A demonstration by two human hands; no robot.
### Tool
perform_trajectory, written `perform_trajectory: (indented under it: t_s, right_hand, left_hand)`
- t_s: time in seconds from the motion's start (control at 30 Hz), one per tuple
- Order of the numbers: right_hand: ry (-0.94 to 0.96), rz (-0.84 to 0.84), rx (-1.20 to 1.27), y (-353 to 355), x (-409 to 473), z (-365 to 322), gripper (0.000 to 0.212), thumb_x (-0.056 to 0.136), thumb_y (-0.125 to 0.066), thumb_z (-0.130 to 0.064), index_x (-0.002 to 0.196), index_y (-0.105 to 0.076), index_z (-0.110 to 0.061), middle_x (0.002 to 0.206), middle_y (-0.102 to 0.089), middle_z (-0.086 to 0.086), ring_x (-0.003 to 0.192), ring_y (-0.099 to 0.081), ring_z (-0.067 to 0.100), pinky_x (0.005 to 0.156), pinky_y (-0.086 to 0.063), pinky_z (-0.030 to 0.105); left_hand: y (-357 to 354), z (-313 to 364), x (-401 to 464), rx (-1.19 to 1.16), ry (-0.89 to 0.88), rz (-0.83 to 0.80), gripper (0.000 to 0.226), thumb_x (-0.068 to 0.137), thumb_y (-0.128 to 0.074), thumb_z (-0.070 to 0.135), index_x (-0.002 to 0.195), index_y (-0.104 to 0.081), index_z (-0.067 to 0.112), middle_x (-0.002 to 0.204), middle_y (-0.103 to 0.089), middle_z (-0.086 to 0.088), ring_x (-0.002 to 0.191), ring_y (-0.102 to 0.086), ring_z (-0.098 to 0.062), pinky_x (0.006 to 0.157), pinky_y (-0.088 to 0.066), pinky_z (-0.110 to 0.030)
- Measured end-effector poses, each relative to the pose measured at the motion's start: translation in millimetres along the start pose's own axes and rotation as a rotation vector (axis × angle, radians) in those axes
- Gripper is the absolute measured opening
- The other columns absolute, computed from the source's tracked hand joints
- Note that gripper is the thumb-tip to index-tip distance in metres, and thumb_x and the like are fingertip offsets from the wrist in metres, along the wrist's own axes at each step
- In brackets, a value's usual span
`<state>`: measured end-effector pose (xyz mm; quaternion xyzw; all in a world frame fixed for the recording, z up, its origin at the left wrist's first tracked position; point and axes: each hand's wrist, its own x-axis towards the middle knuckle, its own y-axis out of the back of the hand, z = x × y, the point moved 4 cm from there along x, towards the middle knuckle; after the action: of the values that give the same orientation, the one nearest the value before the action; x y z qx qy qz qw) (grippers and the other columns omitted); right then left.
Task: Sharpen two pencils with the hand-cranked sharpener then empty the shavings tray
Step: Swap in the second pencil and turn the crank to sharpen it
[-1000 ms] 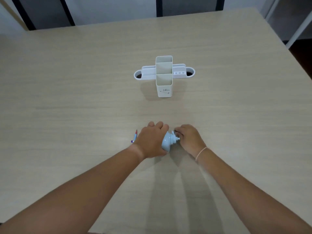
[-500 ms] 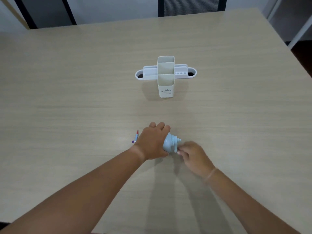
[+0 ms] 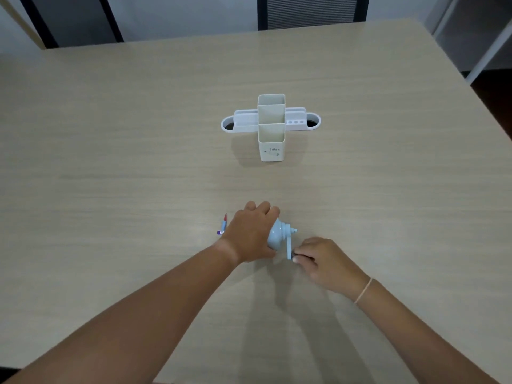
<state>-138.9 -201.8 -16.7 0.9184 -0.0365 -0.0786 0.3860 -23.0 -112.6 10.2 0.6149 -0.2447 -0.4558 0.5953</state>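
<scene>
A light blue hand-cranked sharpener [image 3: 278,236] stands on the wooden table [image 3: 138,162] near me. My left hand [image 3: 250,232] is clamped over its body from the left and hides most of it. My right hand [image 3: 321,259] pinches the knob at the low end of the crank handle [image 3: 289,246], which points down toward me. The ends of two pencils [image 3: 224,224], one red-tipped and one purple-ended, stick out left of my left hand; the rest of them is hidden.
A white desk organiser [image 3: 271,126] with tall square compartments and low side trays stands further back at the table's middle. A dark chair back [image 3: 313,12] is behind the far edge. The table's right edge runs close to a white post.
My right hand has swung the crank from the top, near the far side, round and down toward me. My left hand has kept its hold on the sharpener body.
</scene>
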Motion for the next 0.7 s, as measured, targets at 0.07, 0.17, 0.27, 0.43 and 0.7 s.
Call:
perform_trajectory:
  t_s: [0.07, 0.17, 0.27, 0.43, 0.7]
  right_hand:
    - [0.045, 0.123, 0.016, 21, 1, -11, 0.020, 0.080, -0.052, -0.015, 0.068, -0.063, -0.002, 0.055, -0.046, 0.000, 0.059, -0.039, 0.010, 0.057, -0.029, 0.016]
    - [0.029, 0.333, -0.039, 42, 31, -13, 0.016, 0.079, -0.054, -0.007, 0.077, -0.068, -0.001, 0.062, -0.060, 0.012, 0.063, -0.047, 0.018, 0.062, -0.027, 0.014]
    - [-0.107, 0.255, -0.087, 33, 62, 5, 0.020, 0.087, -0.051, -0.006, 0.079, -0.066, 0.003, 0.075, -0.062, 0.022, 0.075, -0.057, 0.032, 0.064, -0.031, 0.024]
    - [-0.165, -0.076, -0.281, 8, 53, 18, 0.037, 0.090, -0.048, -0.011, 0.053, -0.045, -0.013, 0.059, -0.040, 0.000, 0.072, -0.046, 0.024, 0.059, -0.022, 0.024]
    - [0.094, 0.118, -0.097, 16, -6, -8, 0.029, 0.082, -0.042, -0.023, 0.077, -0.066, -0.009, 0.062, -0.061, 0.007, 0.066, -0.047, 0.014, 0.062, -0.027, 0.012]
  left_hand:
    - [1, 1, -1, 0.001, -0.001, 0.000, 0.055, 0.068, -0.069, 0.037, 0.113, -0.045, 0.016, 0.111, -0.051, -0.001, 0.099, -0.045, -0.024, 0.065, -0.028, -0.031]
    - [2, 1, -1, 0.015, -0.002, -0.009, 0.054, 0.069, -0.069, 0.039, 0.112, -0.045, 0.016, 0.112, -0.051, -0.001, 0.100, -0.045, -0.025, 0.065, -0.028, -0.031]
    - [2, 2, -2, 0.019, -0.009, -0.016, 0.056, 0.069, -0.070, 0.039, 0.113, -0.044, 0.016, 0.113, -0.050, -0.002, 0.101, -0.044, -0.025, 0.065, -0.028, -0.031]
    - [0, 2, -1, 0.028, -0.024, -0.007, 0.057, 0.068, -0.070, 0.039, 0.114, -0.045, 0.017, 0.112, -0.050, -0.001, 0.098, -0.044, -0.024, 0.064, -0.028, -0.031]
    - [-2, -1, 1, 0.000, -0.023, -0.011, 0.057, 0.067, -0.070, 0.037, 0.114, -0.045, 0.016, 0.112, -0.051, -0.003, 0.097, -0.045, -0.026, 0.068, -0.032, -0.031]
